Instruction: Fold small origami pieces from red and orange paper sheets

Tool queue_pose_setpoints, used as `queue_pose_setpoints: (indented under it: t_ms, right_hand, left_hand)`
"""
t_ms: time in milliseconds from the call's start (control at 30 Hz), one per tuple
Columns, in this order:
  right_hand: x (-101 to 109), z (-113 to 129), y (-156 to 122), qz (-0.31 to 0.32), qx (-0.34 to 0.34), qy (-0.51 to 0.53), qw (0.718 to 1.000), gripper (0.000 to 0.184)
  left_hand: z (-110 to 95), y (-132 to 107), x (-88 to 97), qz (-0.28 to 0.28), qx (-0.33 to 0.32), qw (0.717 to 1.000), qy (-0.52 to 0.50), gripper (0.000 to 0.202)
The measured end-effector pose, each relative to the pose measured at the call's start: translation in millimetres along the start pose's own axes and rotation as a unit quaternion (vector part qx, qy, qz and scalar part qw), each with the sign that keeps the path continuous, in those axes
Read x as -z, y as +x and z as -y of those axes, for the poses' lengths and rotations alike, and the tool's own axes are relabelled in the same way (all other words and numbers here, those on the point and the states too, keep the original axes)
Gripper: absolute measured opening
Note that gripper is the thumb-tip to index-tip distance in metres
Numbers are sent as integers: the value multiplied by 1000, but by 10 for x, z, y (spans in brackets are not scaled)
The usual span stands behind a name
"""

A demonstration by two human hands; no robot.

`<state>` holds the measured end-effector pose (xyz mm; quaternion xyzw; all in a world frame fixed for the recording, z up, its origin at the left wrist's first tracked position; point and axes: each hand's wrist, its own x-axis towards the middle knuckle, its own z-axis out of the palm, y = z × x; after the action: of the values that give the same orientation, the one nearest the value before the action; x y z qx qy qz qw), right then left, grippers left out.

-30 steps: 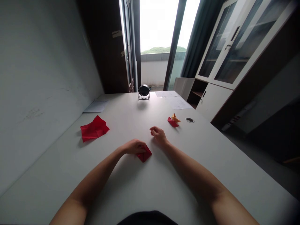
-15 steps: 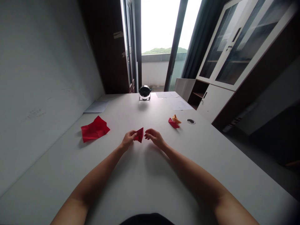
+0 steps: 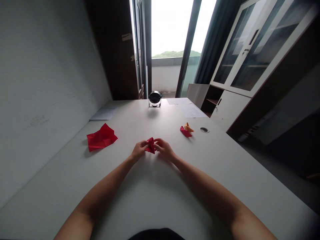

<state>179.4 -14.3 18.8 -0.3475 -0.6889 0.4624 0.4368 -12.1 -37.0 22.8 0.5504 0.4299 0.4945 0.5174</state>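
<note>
A small folded red paper piece is held just above the white table between both hands. My left hand pinches its left side. My right hand pinches its right side, fingers closed on it. A crumpled, unfolded red paper sheet lies flat to the left. Farther right rest two small folded pieces, one red and one orange, touching each other.
A small round fan stands at the table's far end. White paper sheets lie at the back right and another sheet at the back left. A cable hole sits near the right edge. A wall runs along the left.
The left hand lifted the red piece off the table and carried it forward. The right hand came in and took hold of its other side.
</note>
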Motion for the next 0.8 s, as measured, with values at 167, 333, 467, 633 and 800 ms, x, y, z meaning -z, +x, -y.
queue_pose_setpoints:
  t_ms: [167,333,467,633,800]
  right_hand:
    - [-19,-5,4,20,-20,13,1000,34]
    - [-42,66,-16,35,-39,88,995,36]
    - [-39,114,-29,45,-46,103,993,38]
    - [-13,96,-14,43,-49,97,993,41]
    - [-10,72,-8,59,-27,101,993,42]
  left_hand:
    - [33,-5,-23,17,-12,1000,14,33]
    - [-46,-55,-14,-40,-38,995,84,36]
    - [-119,-100,-14,-59,-44,989,130,53]
    - [-147,-101,-30,-70,-57,987,131,41]
    - [-186,-108,-24,-69,-54,989,119,42]
